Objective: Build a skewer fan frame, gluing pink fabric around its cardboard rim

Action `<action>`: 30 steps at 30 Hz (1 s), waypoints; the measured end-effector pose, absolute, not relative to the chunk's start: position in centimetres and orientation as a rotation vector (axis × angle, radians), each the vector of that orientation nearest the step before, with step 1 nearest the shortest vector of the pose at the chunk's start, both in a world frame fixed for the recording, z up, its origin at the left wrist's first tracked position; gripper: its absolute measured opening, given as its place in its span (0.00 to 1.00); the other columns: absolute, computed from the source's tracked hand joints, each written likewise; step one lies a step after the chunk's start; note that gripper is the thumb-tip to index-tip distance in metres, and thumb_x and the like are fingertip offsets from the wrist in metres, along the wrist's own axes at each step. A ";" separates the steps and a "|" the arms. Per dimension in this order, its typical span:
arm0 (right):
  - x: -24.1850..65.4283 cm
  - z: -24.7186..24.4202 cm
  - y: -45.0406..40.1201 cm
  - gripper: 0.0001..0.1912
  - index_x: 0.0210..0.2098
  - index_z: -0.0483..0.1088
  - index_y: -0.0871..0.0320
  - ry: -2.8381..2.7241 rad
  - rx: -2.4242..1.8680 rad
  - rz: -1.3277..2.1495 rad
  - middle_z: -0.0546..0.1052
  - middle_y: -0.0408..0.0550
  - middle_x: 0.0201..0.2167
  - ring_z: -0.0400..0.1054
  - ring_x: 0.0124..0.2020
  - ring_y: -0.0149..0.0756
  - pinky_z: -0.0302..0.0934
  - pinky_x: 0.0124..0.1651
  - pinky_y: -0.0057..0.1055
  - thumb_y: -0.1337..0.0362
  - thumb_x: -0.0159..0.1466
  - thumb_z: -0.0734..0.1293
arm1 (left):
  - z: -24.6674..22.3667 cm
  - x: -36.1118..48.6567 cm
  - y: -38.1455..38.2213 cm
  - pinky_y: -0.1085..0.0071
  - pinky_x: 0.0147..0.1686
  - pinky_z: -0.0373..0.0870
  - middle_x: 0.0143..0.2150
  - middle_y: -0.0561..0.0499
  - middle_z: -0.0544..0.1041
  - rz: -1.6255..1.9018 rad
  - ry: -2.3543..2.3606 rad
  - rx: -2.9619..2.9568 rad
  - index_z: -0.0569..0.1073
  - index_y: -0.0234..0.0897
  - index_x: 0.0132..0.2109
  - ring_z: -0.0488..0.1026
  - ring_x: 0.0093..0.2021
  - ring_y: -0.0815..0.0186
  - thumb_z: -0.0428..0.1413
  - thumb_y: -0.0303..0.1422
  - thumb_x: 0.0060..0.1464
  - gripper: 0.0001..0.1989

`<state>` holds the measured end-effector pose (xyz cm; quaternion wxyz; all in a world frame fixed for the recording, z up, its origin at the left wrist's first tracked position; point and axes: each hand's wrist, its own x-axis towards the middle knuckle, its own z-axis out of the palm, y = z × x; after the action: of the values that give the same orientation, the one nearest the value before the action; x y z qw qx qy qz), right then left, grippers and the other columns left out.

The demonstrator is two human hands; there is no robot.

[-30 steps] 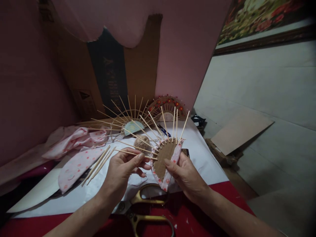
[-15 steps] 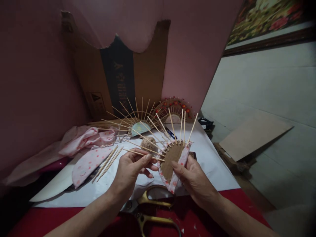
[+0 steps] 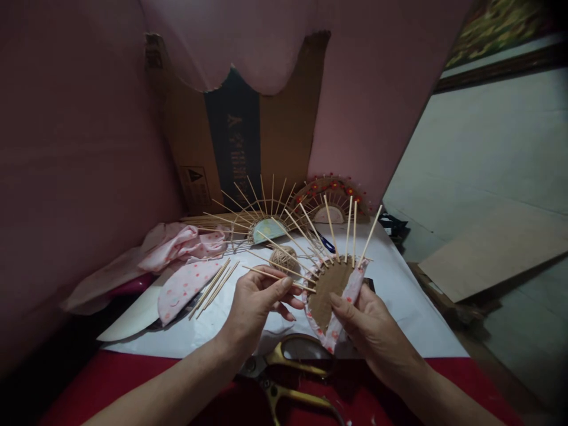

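Note:
My right hand (image 3: 370, 322) grips a half-round cardboard piece (image 3: 331, 290) by its straight edge, thumb on the bare brown face. Pink dotted fabric (image 3: 354, 284) wraps its border. Several thin wooden sticks fan out from the curved edge. My left hand (image 3: 268, 296) pinches the lowest stick (image 3: 266, 273) between thumb and fingers; its inner end lies at the cardboard's left rim. Whether that end sits inside the cardboard, I cannot tell. Below the hands lie scissors (image 3: 297, 402) with gold handles. Behind the sticks rests a ball of twine (image 3: 284, 259).
Loose sticks (image 3: 217, 290) and a fabric-covered half-round (image 3: 189, 290) lie at left, by crumpled pink fabric (image 3: 190, 248). Two stick fans, one with a green centre (image 3: 267, 231) and one with red flowers (image 3: 335, 186), stand before a cardboard sheet (image 3: 288, 148). White paper (image 3: 399, 307) covers the red cloth (image 3: 146, 384).
The whole scene has shifted to the right in the picture, as the head view turned. Both hands keep the same hold on the stick and the cardboard piece.

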<state>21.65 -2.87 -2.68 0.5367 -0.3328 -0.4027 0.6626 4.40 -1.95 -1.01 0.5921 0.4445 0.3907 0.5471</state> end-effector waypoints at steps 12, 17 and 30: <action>21.6 -2.7 -2.9 0.21 0.47 0.66 0.56 -0.961 -0.822 1.571 0.76 0.54 0.45 0.72 0.42 0.46 0.66 0.43 0.40 0.58 0.55 0.70 | -1.0 4.5 -2.0 0.73 0.19 0.69 0.27 0.46 0.80 1.279 0.894 1.003 0.67 0.34 0.33 0.77 0.24 0.63 0.59 0.32 0.49 0.08; 21.7 -2.7 -3.0 0.21 0.46 0.67 0.54 -0.985 -0.833 1.567 0.76 0.53 0.45 0.72 0.43 0.47 0.66 0.43 0.40 0.57 0.55 0.71 | -0.9 4.5 -2.1 0.73 0.18 0.68 0.26 0.46 0.80 1.285 0.896 0.993 0.67 0.34 0.32 0.77 0.23 0.63 0.59 0.32 0.49 0.08; 21.6 -2.9 -2.8 0.24 0.48 0.66 0.54 -0.939 -0.809 1.576 0.76 0.53 0.46 0.70 0.46 0.48 0.66 0.45 0.42 0.58 0.54 0.72 | -1.1 4.4 -1.9 0.75 0.16 0.62 0.22 0.50 0.78 1.303 0.969 1.038 0.69 0.34 0.30 0.74 0.21 0.65 0.60 0.34 0.46 0.09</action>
<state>21.58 -2.80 -2.92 0.5383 -0.3401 -0.3947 0.6624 4.42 -1.88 -1.05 0.5705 0.4422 0.4131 0.5552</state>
